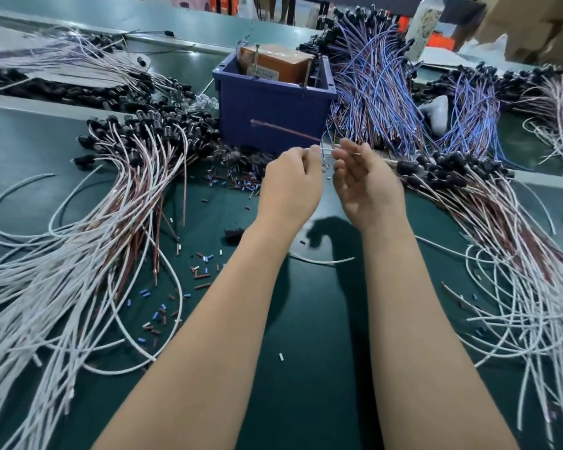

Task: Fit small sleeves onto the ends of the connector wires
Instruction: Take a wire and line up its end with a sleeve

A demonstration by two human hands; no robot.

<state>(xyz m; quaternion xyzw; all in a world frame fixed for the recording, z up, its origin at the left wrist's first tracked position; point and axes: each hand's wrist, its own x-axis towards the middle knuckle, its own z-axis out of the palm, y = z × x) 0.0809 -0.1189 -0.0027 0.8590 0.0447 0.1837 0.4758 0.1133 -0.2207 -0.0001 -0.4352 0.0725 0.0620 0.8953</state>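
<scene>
Both hands are raised close together over the middle of the green table, just in front of the blue bin. The left hand has its fingers curled in and the right hand has its fingers loosely bent. Each pinches the connector wire, whose thin ends bridge the gap between them. A sleeve may sit at the fingertips, but it is too small to make out.

Much work seems to remain. Loose sleeves lie scattered toward the left of the table, and heaps of white-and-brown wires with black connectors spread to both side edges. A blue-wired heap lies toward the far edge. I cannot tell which heaps are finished.

The bin holds a brown box and upright metal rods.
</scene>
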